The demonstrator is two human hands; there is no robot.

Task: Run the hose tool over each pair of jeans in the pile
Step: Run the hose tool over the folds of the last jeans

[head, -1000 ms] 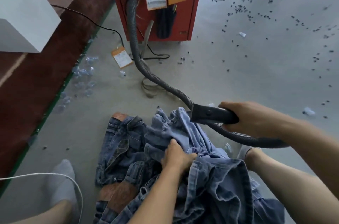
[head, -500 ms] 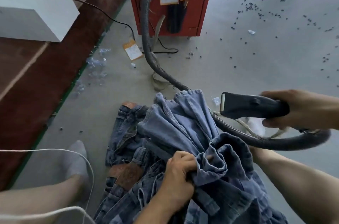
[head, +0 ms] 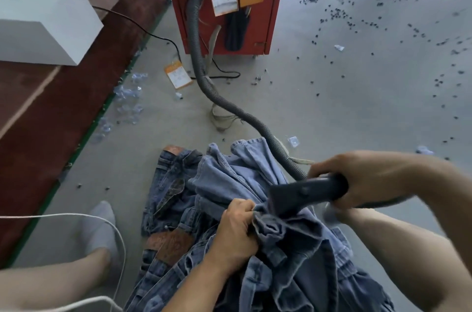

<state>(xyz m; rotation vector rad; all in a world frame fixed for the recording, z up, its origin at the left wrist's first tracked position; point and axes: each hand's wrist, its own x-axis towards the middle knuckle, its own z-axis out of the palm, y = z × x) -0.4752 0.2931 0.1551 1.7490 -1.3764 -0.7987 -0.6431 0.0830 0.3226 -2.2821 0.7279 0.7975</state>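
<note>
The nozzle [head: 304, 194] has swung back onto the bunched jeans [head: 286, 230], gripped by the right hand [head: 362, 178]; the left hand [head: 235, 232] clutches denim at lower centre; the pile [head: 168, 199] appears mostly untreated.

A dark nozzle [head: 305, 192] on a grey ribbed hose [head: 204, 76] presses its mouth into bunched light-blue jeans [head: 237, 178], atop a heap of darker jeans [head: 166, 209] (brown waist patches showing)
</note>
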